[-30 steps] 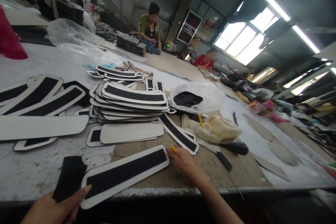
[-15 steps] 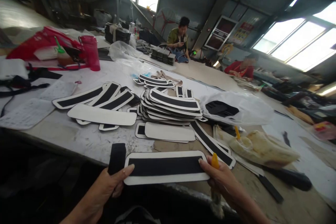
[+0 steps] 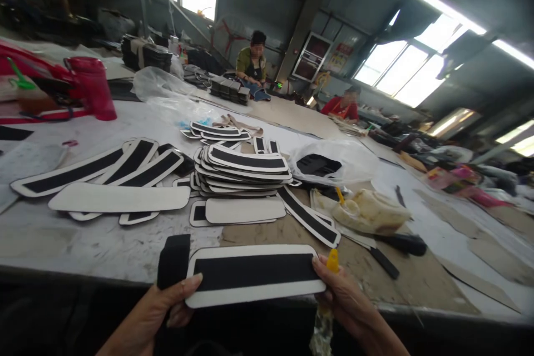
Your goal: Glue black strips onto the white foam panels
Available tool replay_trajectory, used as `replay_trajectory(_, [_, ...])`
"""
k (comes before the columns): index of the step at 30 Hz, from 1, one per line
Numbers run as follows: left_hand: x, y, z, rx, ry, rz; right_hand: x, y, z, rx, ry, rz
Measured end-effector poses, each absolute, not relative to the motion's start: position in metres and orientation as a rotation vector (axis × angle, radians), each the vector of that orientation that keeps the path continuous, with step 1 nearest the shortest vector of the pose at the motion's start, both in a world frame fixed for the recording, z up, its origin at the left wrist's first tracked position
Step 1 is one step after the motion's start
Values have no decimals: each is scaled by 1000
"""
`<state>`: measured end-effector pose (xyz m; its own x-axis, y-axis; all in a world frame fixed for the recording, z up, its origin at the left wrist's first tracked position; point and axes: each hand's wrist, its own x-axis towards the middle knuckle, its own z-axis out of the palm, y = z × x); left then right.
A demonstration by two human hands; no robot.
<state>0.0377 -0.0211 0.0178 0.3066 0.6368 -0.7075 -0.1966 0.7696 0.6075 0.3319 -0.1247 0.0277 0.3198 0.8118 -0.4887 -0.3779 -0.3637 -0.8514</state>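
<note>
A long white panel with a black strip [image 3: 254, 271] down its middle is held level at the table's front edge. My left hand [image 3: 169, 300] pinches its left end, thumb on top. From that same hand a folded black band [image 3: 173, 261] stands up beside the panel. My right hand [image 3: 348, 292] grips the right end, with a yellow-handled brush [image 3: 332, 260] tucked in its fingers, its clotted end hanging down. Just beyond lie a stack of similar panels [image 3: 246, 162] and a plain white panel [image 3: 245, 210] lying face down.
More panels [image 3: 119, 198] overlap at the left. A stained glue container [image 3: 375, 211] and a black-handled tool [image 3: 404, 243] lie at the right. Behind them is a plastic bag [image 3: 354, 164] with black pieces. A pink bottle [image 3: 92, 89] stands far left. Two people [image 3: 251, 64] sit across the table.
My view has swung to the right, so the table's things appear farther left. Both hands keep their hold on the panel, which now tilts slightly, its right end higher.
</note>
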Motion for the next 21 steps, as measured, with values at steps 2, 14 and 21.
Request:
replay_trajectory(2, [53, -18, 19, 547, 1049, 514, 345, -129, 27, -1487, -410, 1281])
replay_trajectory(14, [79, 40, 9, 979, 1479, 702, 459, -172, 7, -2461, -770, 591])
replay_trajectory(21, [85, 79, 11, 1103, 1498, 571, 456, -134, 41, -2557, -1291, 274])
